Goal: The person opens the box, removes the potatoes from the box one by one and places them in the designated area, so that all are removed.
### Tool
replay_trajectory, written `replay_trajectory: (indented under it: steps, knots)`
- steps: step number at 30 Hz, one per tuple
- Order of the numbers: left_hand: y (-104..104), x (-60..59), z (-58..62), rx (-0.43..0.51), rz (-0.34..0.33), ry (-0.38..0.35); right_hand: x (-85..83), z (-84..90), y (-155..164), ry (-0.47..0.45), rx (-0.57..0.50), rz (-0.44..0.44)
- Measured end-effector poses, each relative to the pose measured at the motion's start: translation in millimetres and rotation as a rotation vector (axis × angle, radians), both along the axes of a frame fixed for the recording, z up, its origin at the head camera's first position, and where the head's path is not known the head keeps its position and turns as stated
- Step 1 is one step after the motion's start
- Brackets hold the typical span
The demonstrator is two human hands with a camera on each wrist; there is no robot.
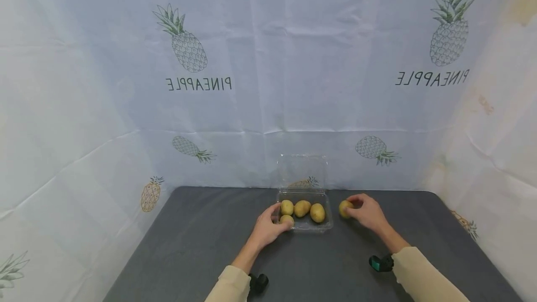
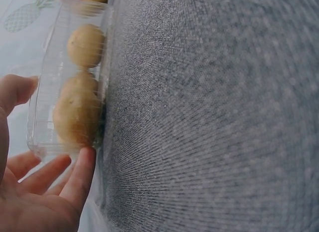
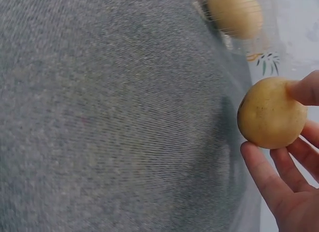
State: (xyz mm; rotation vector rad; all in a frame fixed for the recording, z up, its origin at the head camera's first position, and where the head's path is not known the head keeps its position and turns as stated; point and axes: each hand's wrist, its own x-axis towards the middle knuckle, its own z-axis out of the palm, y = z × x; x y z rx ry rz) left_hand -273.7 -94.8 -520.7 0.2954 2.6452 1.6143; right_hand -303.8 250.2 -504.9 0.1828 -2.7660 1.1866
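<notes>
Four potatoes [image 1: 317,212] in clear container [image 1: 312,228], long axis left-right, lid [image 1: 302,170] upright; left hand [image 1: 267,227] fingers grip container's left end, right hand [image 1: 371,214] fingers pinch roundish fifth potato [image 3: 271,115].

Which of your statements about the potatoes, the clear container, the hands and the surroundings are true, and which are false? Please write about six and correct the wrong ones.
1. The right hand holds a potato outside the clear container. True.
2. The container's lid is closed. False: it stands open at the back.
3. Four potatoes lie in the container. True.
4. The left hand is holding up a potato too. False: it grips the left side of the container.
5. The table is bright white. False: it is dark grey.
6. Pineapple drawings appear on the cloth behind the table. True.
</notes>
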Motion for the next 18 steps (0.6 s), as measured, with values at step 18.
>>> replay_trajectory:
  steps: [18]
  knots:
    - [-0.1,0.2,-1.1,0.006,0.010,-0.008,-13.9,-7.6,-6.4,-0.041,0.024,0.014]
